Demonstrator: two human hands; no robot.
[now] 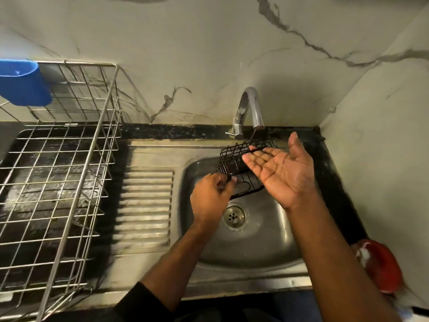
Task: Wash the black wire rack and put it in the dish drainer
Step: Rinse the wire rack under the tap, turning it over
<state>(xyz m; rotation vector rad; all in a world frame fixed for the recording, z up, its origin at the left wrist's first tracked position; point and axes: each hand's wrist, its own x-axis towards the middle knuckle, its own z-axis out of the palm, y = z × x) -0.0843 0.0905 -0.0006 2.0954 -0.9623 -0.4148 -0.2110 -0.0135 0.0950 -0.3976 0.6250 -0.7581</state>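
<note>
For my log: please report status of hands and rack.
Left hand grips black wire rack over sink. Right hand open beside it. Dish drainer unobstructed.

view: just one head cam, wide-angle, worn by the person
facing: forward and steeply down over the sink [243, 247]
closeness: forearms fill the lower frame, tap [249, 110] sits up top

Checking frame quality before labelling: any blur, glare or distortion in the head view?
Head view: wide-angle bending curves the dish drainer wires and counter edge; motion blur smears the red object at bottom right and softens the left hand gripping the black wire rack; dim warm light, soft glare on the tap.
</note>
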